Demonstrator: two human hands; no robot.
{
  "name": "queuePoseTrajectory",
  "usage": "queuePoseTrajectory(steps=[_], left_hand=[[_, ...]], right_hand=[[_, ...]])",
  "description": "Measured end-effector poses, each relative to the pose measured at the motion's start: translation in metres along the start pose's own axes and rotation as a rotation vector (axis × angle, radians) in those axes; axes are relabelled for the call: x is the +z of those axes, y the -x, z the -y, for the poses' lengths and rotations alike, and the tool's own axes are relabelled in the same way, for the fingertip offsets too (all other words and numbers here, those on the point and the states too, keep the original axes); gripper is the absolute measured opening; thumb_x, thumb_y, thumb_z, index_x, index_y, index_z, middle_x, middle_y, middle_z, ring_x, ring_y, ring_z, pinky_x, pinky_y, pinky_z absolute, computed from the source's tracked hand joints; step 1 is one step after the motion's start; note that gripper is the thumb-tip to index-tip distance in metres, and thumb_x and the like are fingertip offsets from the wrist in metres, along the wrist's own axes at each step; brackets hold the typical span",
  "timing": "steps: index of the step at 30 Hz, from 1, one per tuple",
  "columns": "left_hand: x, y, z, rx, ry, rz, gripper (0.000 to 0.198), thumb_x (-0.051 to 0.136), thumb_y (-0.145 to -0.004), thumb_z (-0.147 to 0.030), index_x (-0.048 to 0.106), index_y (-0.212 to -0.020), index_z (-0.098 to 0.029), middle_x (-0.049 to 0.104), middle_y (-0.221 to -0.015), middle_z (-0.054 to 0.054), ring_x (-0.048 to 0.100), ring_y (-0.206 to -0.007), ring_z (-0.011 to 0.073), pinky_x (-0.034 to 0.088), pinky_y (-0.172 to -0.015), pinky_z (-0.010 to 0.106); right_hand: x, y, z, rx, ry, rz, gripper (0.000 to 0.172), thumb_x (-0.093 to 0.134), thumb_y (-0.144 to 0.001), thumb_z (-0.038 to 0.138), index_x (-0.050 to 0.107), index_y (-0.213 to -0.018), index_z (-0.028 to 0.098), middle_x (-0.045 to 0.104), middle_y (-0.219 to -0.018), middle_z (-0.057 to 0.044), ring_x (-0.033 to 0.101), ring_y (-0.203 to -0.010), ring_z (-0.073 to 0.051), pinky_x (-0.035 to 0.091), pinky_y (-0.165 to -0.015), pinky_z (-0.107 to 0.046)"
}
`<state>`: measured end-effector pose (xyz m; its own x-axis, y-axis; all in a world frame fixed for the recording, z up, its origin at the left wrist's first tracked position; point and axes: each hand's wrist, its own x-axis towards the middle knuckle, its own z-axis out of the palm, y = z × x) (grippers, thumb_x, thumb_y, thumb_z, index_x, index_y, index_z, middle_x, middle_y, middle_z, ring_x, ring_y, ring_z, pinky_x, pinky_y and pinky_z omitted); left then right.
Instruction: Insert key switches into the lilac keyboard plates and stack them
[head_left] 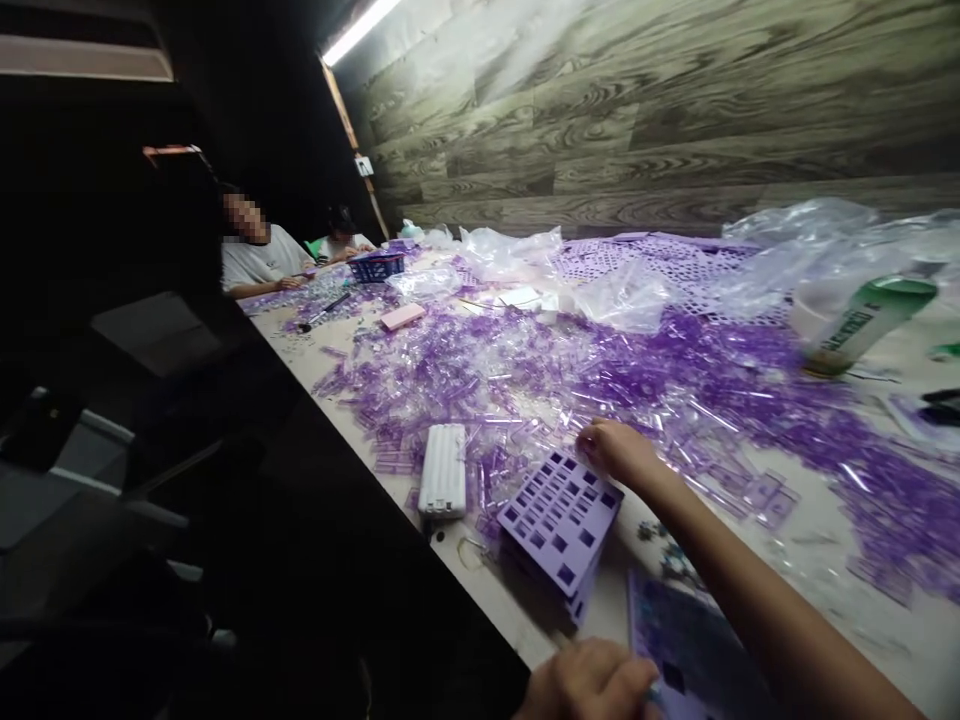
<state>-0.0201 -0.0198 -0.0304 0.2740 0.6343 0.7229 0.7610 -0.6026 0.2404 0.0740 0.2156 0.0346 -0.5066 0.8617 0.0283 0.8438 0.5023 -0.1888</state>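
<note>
My right hand (pixel 616 450) reaches forward onto the near edge of a wide heap of clear purple plastic pieces (pixel 600 375). Its fingers are curled down into the pieces, and what they hold is hidden. My left hand (pixel 586 686) shows at the bottom edge, closed on the corner of a flat purple grid tray (pixel 694 650) that lies under my right forearm. A stack of purple grid trays (pixel 559 522) with square holes stands just left of my right wrist, near the table's front edge.
A white ribbed block (pixel 442 470) lies left of the stack. A green-and-white bottle (pixel 862 325) leans at the right. Crumpled clear bags (pixel 622 295) and purple perforated sheets (pixel 660 258) lie behind the heap. Two seated people (pixel 259 255) work at the table's far end beside a blue basket (pixel 376 266).
</note>
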Motion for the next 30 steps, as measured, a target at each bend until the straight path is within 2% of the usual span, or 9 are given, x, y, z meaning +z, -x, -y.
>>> queuePoseTrajectory(steps=[2,5,10,16,19,21,25,28,30], left_hand=[[-0.005,0.000,0.003,0.010,0.162,-0.032,0.027,0.046,-0.068,-0.011,0.054,-0.094,-0.013,0.061,-0.064,0.003,0.058,-0.054,0.0140,0.047,-0.045,0.023],[-0.009,0.000,0.005,-0.012,0.261,0.028,0.030,0.046,-0.071,-0.009,0.054,-0.101,-0.010,0.062,-0.072,0.007,0.059,-0.062,0.0167,0.051,-0.053,0.025],[-0.010,-0.001,0.006,0.002,0.319,0.046,0.029,0.044,-0.075,-0.009,0.054,-0.103,-0.010,0.062,-0.073,0.008,0.059,-0.064,0.0161,0.051,-0.055,0.024],[-0.010,0.000,0.007,0.000,0.324,0.038,0.030,0.045,-0.075,-0.008,0.054,-0.104,-0.009,0.061,-0.073,0.008,0.060,-0.066,0.0164,0.052,-0.056,0.025],[-0.013,0.000,0.006,-0.012,0.324,0.061,0.030,0.046,-0.075,-0.009,0.053,-0.105,-0.009,0.062,-0.075,0.008,0.060,-0.068,0.0165,0.052,-0.058,0.025],[-0.014,-0.001,0.005,-0.015,0.323,0.072,0.030,0.045,-0.076,-0.009,0.054,-0.105,-0.010,0.062,-0.075,0.008,0.061,-0.069,0.0163,0.053,-0.059,0.025],[-0.011,-0.003,0.006,0.004,0.292,0.019,0.028,0.043,-0.075,-0.008,0.055,-0.100,-0.010,0.062,-0.070,0.007,0.061,-0.063,0.0150,0.052,-0.055,0.023],[-0.006,-0.002,0.006,0.013,0.245,-0.050,0.027,0.042,-0.074,-0.006,0.057,-0.096,-0.011,0.062,-0.065,0.005,0.060,-0.057,0.0138,0.050,-0.050,0.021],[-0.004,-0.001,0.005,-0.014,0.211,-0.069,0.027,0.041,-0.073,-0.006,0.058,-0.094,-0.013,0.062,-0.064,0.004,0.060,-0.055,0.0135,0.049,-0.049,0.021]], right_hand=[[0.002,0.000,0.000,0.020,-0.022,0.032,0.021,0.050,-0.081,0.010,0.070,-0.081,0.017,0.064,-0.087,-0.008,0.059,-0.076,-0.018,0.037,-0.063,-0.022],[0.002,0.000,-0.003,0.042,-0.051,0.082,0.021,0.054,-0.078,0.009,0.070,-0.086,0.019,0.064,-0.089,-0.006,0.058,-0.078,-0.017,0.037,-0.065,-0.020],[-0.005,0.000,-0.007,0.053,-0.076,0.167,0.020,0.058,-0.073,0.008,0.071,-0.082,0.021,0.063,-0.089,-0.004,0.057,-0.073,-0.014,0.037,-0.061,-0.019],[-0.007,-0.004,-0.008,0.062,-0.100,0.176,0.017,0.056,-0.073,0.006,0.070,-0.075,0.017,0.062,-0.090,-0.005,0.055,-0.069,-0.013,0.036,-0.059,-0.019],[-0.008,-0.007,-0.008,0.086,-0.110,0.153,0.017,0.055,-0.073,0.005,0.068,-0.073,0.016,0.063,-0.076,-0.004,0.054,-0.062,-0.014,0.035,-0.056,-0.021],[-0.011,-0.009,-0.006,0.083,-0.116,0.104,0.017,0.053,-0.075,0.005,0.067,-0.073,0.015,0.063,-0.074,-0.005,0.055,-0.064,-0.015,0.036,-0.057,-0.022],[-0.014,-0.016,0.008,0.007,-0.146,-0.015,0.023,0.046,-0.084,0.004,0.066,-0.087,0.015,0.062,-0.092,-0.005,0.057,-0.078,-0.014,0.039,-0.066,-0.021],[-0.011,-0.024,0.023,-0.062,-0.160,-0.045,0.019,0.057,-0.086,0.017,0.062,-0.104,0.018,0.059,-0.106,-0.005,0.058,-0.082,-0.013,0.042,-0.069,-0.021],[-0.007,-0.030,0.031,-0.087,-0.149,-0.044,0.027,0.065,-0.081,0.026,0.061,-0.108,0.019,0.058,-0.108,-0.006,0.059,-0.084,-0.015,0.043,-0.070,-0.022]])
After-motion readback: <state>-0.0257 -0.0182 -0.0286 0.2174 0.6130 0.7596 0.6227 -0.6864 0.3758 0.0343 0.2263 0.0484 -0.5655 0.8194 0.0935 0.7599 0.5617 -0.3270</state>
